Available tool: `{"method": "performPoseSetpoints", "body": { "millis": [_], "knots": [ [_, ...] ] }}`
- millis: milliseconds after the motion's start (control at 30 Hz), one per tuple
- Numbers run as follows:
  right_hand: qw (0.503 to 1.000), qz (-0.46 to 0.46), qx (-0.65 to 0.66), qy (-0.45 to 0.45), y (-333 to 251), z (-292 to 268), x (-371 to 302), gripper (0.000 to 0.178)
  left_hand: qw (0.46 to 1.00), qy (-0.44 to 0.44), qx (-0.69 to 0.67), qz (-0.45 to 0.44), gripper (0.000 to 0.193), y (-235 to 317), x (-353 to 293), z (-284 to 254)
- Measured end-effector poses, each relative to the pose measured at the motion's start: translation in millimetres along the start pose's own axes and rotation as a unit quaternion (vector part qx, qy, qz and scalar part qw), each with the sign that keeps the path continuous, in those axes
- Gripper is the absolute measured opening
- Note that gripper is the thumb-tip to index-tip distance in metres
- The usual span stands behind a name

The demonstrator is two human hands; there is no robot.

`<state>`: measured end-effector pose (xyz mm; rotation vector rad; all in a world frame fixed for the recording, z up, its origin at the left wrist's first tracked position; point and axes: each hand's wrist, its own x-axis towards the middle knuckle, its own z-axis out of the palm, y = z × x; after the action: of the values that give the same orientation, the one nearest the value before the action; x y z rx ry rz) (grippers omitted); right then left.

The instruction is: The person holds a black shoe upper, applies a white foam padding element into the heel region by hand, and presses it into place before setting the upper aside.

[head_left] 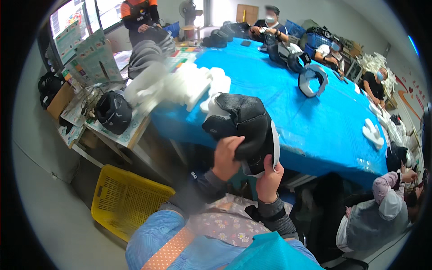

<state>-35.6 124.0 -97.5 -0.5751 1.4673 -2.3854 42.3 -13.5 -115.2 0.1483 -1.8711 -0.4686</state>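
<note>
A black padded helmet liner (252, 123), with a pale edge along its right side, is held up in front of me at the near edge of the blue-covered table. My left hand (226, 157) grips its lower left side, the fingers partly hidden by the fabric. At the bottom right, my right hand (270, 179) pinches the rim with the thumb up on it. White foam pieces (191, 85) are heaped on the table just behind and left of the liner.
The blue table cover (265, 67) stretches away, bearing a grey-and-black liner (312, 81) and a white foam piece (372, 134). A yellow basket (128, 198) stands on the floor at left. A black helmet (113, 112) sits on a side table. Several people work around the table.
</note>
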Motion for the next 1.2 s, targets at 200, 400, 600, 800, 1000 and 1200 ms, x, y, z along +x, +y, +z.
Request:
{"method": "performPoseSetpoints", "body": {
  "millis": [200,400,600,800,1000,1200],
  "knots": [
    [0.998,0.034,0.054,-0.002,-11,-50,6,0.031,0.995,0.050,0.021,-0.088,0.008,-30,25,-32],
    [0.999,0.026,0.014,0.014,-47,-72,-13,0.030,0.985,0.041,0.036,-0.162,0.011,-41,38,-47],
    [0.992,-0.080,-0.095,0.026,-78,-107,-32,0.035,0.954,0.117,-0.046,-0.273,0.019,-77,30,-63],
    [0.967,-0.184,-0.176,-0.018,-89,-152,-13,0.037,0.626,-0.121,-0.632,-0.441,0.093,-94,19,-74],
    [0.952,-0.205,-0.226,-0.008,-75,-167,-5,0.026,0.655,-0.328,-0.475,-0.487,0.049,-53,69,-45],
    [0.984,-0.117,-0.100,0.089,-64,-139,3,0.023,0.980,-0.090,-0.122,-0.130,0.021,-46,51,-36]
  ]
}}
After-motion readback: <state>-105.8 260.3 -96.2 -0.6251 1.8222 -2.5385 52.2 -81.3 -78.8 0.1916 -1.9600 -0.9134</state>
